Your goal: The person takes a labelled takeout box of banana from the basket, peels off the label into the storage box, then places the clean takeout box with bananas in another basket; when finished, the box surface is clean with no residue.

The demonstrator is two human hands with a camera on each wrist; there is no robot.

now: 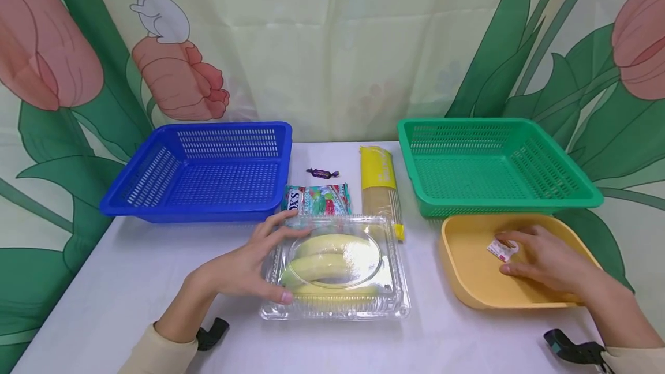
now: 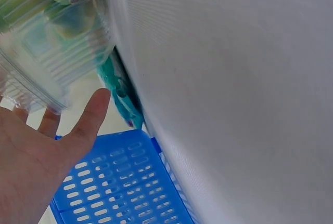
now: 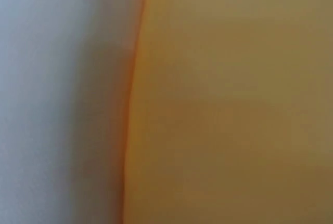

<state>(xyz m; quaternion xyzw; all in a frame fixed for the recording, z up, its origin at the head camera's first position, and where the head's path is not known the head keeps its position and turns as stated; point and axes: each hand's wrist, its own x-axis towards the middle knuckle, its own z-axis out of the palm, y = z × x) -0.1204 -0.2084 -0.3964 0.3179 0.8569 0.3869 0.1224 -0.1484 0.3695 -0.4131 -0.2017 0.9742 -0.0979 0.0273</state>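
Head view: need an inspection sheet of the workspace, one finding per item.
Surface: white tabletop
Job's things: clear container with bananas inside; small white-and-pink packet within yellow tub
Clutter: blue basket, green basket, purple-wrapped sweet, teal packet, yellow-and-brown packet
Hands: left hand at the clear container's left side, fingers spread; right hand at the small packet, grip unclear
Cables: none made out; black device at each wrist
Surroundings: tulip-printed backdrop behind
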